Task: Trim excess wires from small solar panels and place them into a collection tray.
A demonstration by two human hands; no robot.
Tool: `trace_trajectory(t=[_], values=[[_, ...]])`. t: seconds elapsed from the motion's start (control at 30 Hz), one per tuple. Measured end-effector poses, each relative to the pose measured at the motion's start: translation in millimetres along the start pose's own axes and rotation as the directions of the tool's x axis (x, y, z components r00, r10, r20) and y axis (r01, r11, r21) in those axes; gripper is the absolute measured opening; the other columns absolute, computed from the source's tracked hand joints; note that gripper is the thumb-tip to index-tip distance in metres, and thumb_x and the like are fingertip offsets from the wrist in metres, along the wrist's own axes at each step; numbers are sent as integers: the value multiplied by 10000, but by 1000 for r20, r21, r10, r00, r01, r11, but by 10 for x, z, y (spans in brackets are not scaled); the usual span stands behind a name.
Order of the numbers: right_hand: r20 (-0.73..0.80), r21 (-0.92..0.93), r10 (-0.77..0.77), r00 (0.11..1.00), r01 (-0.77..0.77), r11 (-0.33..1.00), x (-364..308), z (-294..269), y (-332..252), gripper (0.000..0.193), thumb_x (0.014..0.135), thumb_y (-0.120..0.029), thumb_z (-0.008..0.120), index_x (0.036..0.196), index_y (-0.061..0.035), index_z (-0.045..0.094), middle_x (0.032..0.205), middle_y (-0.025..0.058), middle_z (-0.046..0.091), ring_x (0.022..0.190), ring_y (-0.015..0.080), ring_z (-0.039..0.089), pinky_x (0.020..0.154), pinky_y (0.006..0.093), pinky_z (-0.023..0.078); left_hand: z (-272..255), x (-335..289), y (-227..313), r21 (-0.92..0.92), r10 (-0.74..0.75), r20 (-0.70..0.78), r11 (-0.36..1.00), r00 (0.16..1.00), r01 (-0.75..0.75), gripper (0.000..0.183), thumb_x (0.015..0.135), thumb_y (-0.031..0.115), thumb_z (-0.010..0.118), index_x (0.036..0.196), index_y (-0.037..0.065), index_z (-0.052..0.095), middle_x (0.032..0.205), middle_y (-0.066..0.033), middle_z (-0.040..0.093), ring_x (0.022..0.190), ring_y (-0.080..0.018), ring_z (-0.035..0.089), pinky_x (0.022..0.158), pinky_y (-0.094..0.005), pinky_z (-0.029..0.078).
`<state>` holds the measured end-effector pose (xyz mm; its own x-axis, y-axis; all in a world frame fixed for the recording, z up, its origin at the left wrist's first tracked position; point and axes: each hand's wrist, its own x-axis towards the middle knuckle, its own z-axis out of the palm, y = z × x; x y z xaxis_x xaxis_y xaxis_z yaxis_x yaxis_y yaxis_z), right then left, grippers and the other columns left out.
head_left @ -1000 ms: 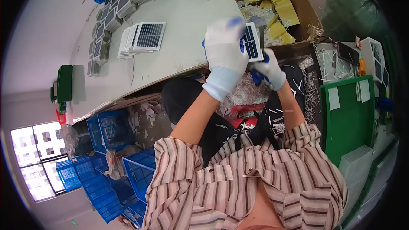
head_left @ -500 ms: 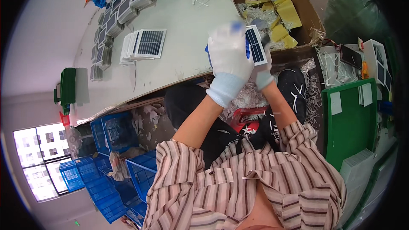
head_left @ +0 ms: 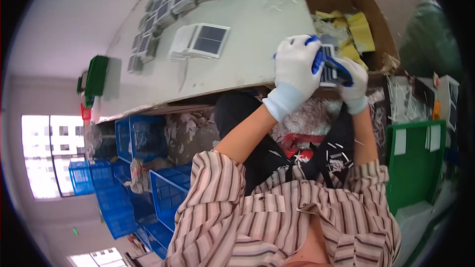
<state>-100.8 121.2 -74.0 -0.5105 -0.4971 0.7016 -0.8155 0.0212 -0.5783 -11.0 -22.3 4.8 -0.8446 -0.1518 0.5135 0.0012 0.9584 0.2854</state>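
Note:
A small solar panel (head_left: 326, 52) with a white frame is held upright between my two hands, over the table's near right edge. My left hand (head_left: 297, 66), in a white glove with blue-coated fingers, grips its left side. My right hand (head_left: 355, 78), gloved the same way, closes on its right side, and its blue fingers reach across the panel's face. Those fingers are blurred, so any small thing under them is hidden. Left of my hands, a fanned pile of similar panels (head_left: 210, 40) lies on the white table (head_left: 242, 64).
Stacked panels (head_left: 184, 0) line the table's far left. Beyond my hands, a cardboard box (head_left: 378, 29) contains yellow pieces and white strips. A green tray (head_left: 413, 163) is at right. Blue crates (head_left: 166, 195) stand at lower left. White scraps lie on my lap.
The view has shifted, so the table and its piles appear further right. My right hand's fingers have come from the panel's edge onto its face. My left hand keeps its grip.

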Motion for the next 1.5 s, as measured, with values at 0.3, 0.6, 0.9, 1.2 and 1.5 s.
trace_trajectory(t=[0.3, 0.6, 0.9, 1.2, 1.5], values=[[-223, 379, 587, 779, -485, 788, -921, -834, 119, 230, 851, 1, 601, 1072, 65, 608, 975, 92, 654, 853, 134, 627, 780, 266, 506, -622, -206, -1450, 590, -300, -43, 762, 953, 267, 523, 795, 299, 612, 1271, 99, 524, 1342, -207, 450, 1260, -354, 390, 1083, -481, 236], [85, 81, 925, 370, -928, 363, -1595, -2486, 473, 156, 838, -152, 644, 728, -75, 564, 546, -15, 494, 408, 79, 444, 373, 241, 344, -605, -176, -935, 167, -13, 164, 986, 986, -15, 530, 790, 199, 619, 1273, 10, 509, 1335, -230, 463, 1252, -385, 410, 1065, -430, 305], [117, -307, 973, 199, -924, 226, -2263, -2569, 939, 290, 749, -260, 734, 653, -91, 520, 540, -16, 477, 428, 86, 431, 382, 280, 359, -819, 15, -1115, -184, -49, 423, 973, 905, 138, 551, 760, 117, 648, 1267, -36, 496, 1355, -195, 465, 1263, -300, 441, 1051, -340, 332], [-401, 125, 824, 400, -867, 482, -1689, -1918, 367, 235, 900, -165, 605, 1093, -31, 612, 863, 46, 654, 687, 153, 591, 659, 271, 501, -684, -159, -368, 316, 298, 60, 900, 953, -301, 520, 620, 85, 715, 1128, 113, 612, 1196, -151, 570, 1075, -339, 550, 912, -426, 453], [108, 580, 769, 630, -668, 466, -781, 297, -67, 257, 753, -162, 772, 866, -21, 589, 702, -14, 564, 588, 53, 500, 520, 225, 449, -59, -79, 48, -21, 103, -27, 994, 994, -103, 415, 661, 95, 710, 1063, 54, 616, 1124, -146, 581, 1088, -346, 522, 936, -424, 419]])
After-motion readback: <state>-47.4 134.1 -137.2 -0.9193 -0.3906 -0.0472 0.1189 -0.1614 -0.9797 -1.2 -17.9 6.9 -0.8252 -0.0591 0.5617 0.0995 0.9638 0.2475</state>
